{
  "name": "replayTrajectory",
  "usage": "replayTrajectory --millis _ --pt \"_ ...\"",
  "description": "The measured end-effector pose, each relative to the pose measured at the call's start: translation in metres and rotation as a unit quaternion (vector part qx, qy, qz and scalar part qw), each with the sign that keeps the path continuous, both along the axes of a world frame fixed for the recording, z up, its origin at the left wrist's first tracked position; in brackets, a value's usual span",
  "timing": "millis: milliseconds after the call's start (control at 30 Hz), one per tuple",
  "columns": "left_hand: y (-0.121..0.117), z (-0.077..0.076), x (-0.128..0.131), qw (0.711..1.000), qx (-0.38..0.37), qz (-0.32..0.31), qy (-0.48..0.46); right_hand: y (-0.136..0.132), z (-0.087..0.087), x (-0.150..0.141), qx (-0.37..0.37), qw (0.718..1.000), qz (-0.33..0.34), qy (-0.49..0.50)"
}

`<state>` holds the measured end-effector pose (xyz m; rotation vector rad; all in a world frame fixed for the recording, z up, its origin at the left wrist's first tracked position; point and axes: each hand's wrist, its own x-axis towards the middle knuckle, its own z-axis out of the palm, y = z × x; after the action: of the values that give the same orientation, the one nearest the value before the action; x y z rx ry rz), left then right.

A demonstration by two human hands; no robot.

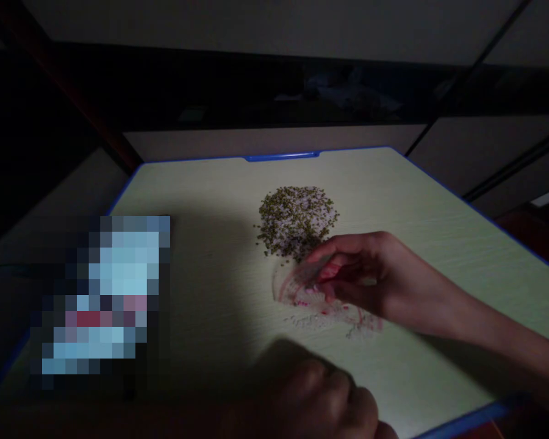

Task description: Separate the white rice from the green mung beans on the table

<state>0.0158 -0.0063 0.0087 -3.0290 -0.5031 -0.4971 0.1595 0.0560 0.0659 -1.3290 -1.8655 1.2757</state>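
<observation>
A pile of small green and whitish grains [297, 216] lies on the pale tabletop, the green ones looking like beans. Just in front of it my right hand [366, 268] reaches in from the right, thumb and fingers bent together in a pinch. What sits between the fingertips is too blurred to make out. Under and beside these fingers is a see-through, plastic-looking thing [283, 283] with reddish marks, and small pale grains [311, 317] show around it. My left hand [320, 396] rests dark and curled into a fist near the front edge; its finger ends are hidden.
The light wooden-looking table [201, 189] has a blue rim and a blue handle-like piece [283, 157] at its far edge. A lit, pixelated phone-like object [123, 274] lies at the left. Pale panels with a dark glossy band [238, 85] stand behind the table.
</observation>
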Motion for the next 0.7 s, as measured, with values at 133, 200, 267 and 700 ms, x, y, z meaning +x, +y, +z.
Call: replayTrajectory --millis 133,200,267,700 --pt "0.001 -0.002 0.000 0.999 0.023 -0.002 -0.048 -0.009 -0.011 -0.005 -0.012 0.999 -0.042 0.028" --pt "0.000 -0.005 0.001 0.999 0.028 -0.007 -0.045 -0.013 -0.014 -0.005 0.015 0.998 -0.060 0.011" --pt "-0.001 -0.007 0.002 0.998 0.030 -0.016 -0.045 -0.016 -0.017 -0.003 0.044 0.996 -0.073 -0.015" --pt "0.000 -0.006 -0.001 0.999 0.016 -0.007 -0.039 -0.020 -0.016 0.002 0.057 0.994 -0.076 -0.059"
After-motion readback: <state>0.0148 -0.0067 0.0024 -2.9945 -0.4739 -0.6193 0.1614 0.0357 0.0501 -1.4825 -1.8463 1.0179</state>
